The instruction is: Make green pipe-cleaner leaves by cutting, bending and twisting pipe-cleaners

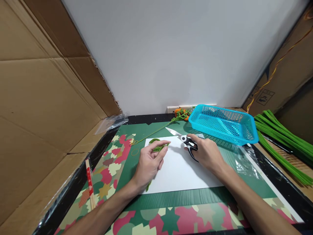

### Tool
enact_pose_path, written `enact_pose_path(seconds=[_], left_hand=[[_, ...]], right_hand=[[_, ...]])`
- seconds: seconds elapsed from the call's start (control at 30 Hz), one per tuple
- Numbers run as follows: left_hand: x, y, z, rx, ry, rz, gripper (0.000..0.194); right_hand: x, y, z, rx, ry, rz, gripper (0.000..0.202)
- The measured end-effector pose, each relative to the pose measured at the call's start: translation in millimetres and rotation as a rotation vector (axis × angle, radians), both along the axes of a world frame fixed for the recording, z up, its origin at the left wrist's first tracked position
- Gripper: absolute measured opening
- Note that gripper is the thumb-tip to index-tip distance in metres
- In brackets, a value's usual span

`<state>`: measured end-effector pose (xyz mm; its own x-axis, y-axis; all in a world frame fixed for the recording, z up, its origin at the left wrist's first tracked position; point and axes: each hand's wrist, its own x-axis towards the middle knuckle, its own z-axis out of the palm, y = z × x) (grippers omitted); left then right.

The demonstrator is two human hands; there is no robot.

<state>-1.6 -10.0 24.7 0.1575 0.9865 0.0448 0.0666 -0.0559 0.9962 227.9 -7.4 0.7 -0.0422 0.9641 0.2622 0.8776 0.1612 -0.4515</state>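
Note:
My left hand [152, 160] is closed over the white paper [182, 169], pinching a green pipe cleaner [156, 148] bent into loops between thumb and fingertips. Part of the loops is hidden behind the fingers, and a green end [148, 186] shows below the hand. In my right hand [207, 151] are black-and-white scissors [187, 141], gripped by the handles. Their blades point to the upper left, apart from the green loops.
A blue perforated basket [255, 130] stands at the back right, beside green pipe cleaners [283, 140]. Orange flowers [179, 111] with a long green stem lie behind the paper. Chopsticks [89, 182] in a red wrapper lie left. Cardboard [49, 107] walls the left side.

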Motion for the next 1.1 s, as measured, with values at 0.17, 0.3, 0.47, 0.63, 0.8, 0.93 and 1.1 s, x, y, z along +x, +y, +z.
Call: enact_pose_path(seconds=[0.17,0.3,0.47,0.63,0.8,0.93,1.1], left_hand=[[-0.3,2.7,7.8,-0.102,-0.152,0.043,0.036],[-6.0,8.2,11.9,-0.191,-0.306,-0.020,0.035],[-13.2,12.8,17.0,-0.274,-0.493,-0.115,0.030],[-18.7,12.2,20.7,-0.343,-0.599,-0.222,0.025],[-19.6,8.9,22.6,-0.360,-0.595,-0.277,0.025],[-19.0,7.6,23.7,-0.367,-0.609,-0.288,0.025],[-19.1,7.7,24.5,-0.355,-0.604,-0.324,0.023]], right_hand=[[1.9,-1.9,6.7,0.070,0.372,0.161,0.043],[4.2,-5.2,13.2,0.055,0.487,0.303,0.049],[3.5,-9.0,19.6,-0.106,0.544,0.489,0.038],[1.7,-9.5,16.9,-0.114,0.498,0.525,0.040],[3.8,-8.7,2.3,0.090,0.338,0.404,0.052],[4.2,-9.6,-2.6,0.214,0.267,0.362,0.042],[4.9,-8.1,-3.6,0.353,0.203,0.395,0.037]])
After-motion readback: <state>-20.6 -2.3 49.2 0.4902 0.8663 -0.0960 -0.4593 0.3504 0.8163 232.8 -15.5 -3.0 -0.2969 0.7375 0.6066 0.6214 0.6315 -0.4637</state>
